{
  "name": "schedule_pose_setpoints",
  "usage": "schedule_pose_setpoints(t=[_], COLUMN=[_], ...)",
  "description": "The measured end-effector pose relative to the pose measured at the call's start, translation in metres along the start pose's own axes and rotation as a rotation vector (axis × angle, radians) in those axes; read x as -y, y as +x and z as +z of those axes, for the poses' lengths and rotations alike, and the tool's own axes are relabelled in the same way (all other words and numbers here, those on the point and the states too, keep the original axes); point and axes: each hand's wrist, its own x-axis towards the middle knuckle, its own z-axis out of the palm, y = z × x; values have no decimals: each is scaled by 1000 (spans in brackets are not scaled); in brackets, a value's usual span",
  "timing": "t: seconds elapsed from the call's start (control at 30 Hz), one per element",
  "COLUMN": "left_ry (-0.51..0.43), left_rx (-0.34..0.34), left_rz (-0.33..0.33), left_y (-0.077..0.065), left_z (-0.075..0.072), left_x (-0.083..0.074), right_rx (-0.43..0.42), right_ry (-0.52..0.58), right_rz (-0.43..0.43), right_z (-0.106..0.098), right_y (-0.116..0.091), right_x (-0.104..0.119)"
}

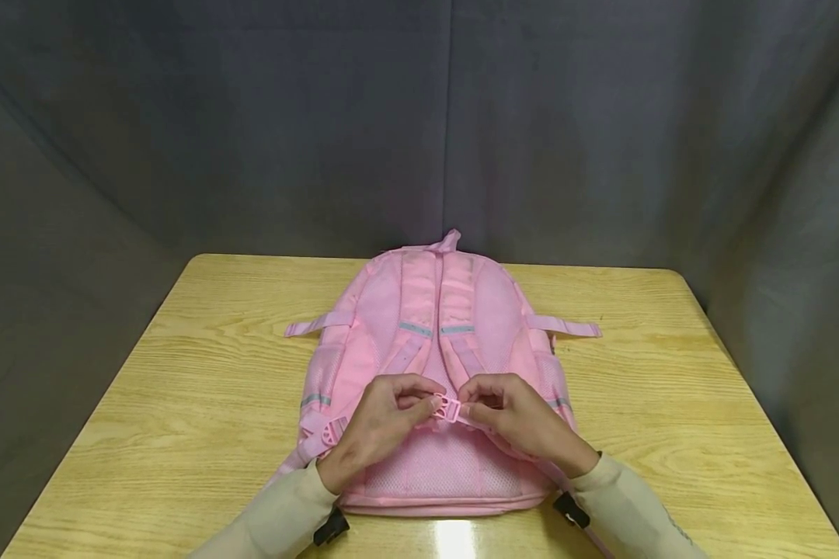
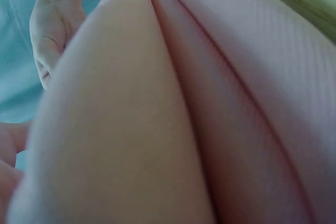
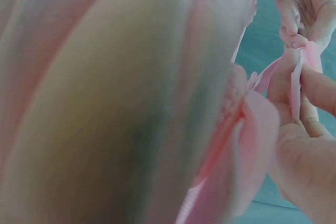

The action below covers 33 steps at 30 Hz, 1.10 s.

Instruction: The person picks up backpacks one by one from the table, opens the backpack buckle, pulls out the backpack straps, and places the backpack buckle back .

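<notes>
Pale sleeves at the near side, left hand pinching a pink buckle, right hand pinching its strap, over a pink backpack, insides hidden, mid-table, top by the far edge, yellow wood table reaching left and right, dark cloth behind.
</notes>
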Motion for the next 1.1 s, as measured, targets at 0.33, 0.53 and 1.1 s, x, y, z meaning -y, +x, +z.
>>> schedule_pose_setpoints(t=[0.33,0.53,1.1], left_ry=[-19,-21,-74], left_rx=[29,33,43], left_rz=[13,7,10], left_y=[1,0,-1], left_z=[1,0,2], left_x=[0,-1,-1], right_rx=[71,79,168], right_ry=[150,63,146], right_rz=[6,49,86], right_z=[0,-6,-6], right_y=[1,-1,-4], right_x=[-1,-1,0])
